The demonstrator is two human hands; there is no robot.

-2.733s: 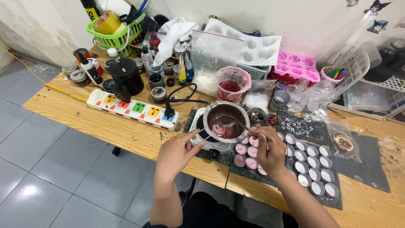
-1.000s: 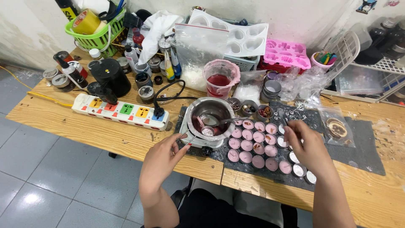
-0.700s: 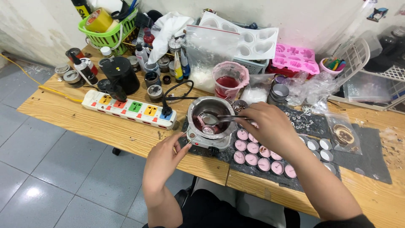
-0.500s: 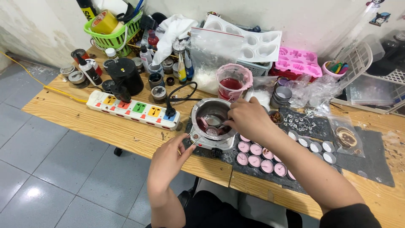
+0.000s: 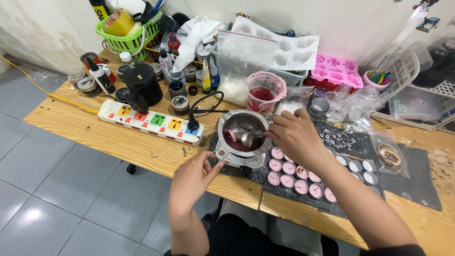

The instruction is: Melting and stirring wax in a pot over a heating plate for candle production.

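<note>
— Looking down from the head view, what is in hand?

— Ladling, by my reading. The right hand (image 5: 296, 137) has its grip closed on the handle of a metal spoon (image 5: 246, 136) whose bowl sits inside the steel melting pot (image 5: 242, 135), over the dark red wax (image 5: 236, 142) pooled there. The left hand (image 5: 192, 178) pinches the pot's thin wire handle (image 5: 215, 155) at the near edge — grip together on it, steadying the pot on the small white hot plate (image 5: 241, 161).

— And where does the wax belong?

— Just right of the hot plate, on a dark mat (image 5: 417, 185) on the wooden surface (image 5: 118, 142), stand small round cups: pink-filled cups (image 5: 289, 168) nearest the pot, empty foil cups (image 5: 362, 166) further right.

— So what does the next move call for?

— I'd judge a level lift of the loaded spoon, a short carry to the right past the filled cups, and a slow tip into an empty one. The left hand should keep the pot from sliding. Drips on the mat look like the main risk — whether the spoon holds wax now, I cannot tell

— Anything else close by?

— A multicoloured power strip (image 5: 151, 122) left of the pot, and a pink-rimmed cup of red liquid (image 5: 262, 92) behind it
</note>
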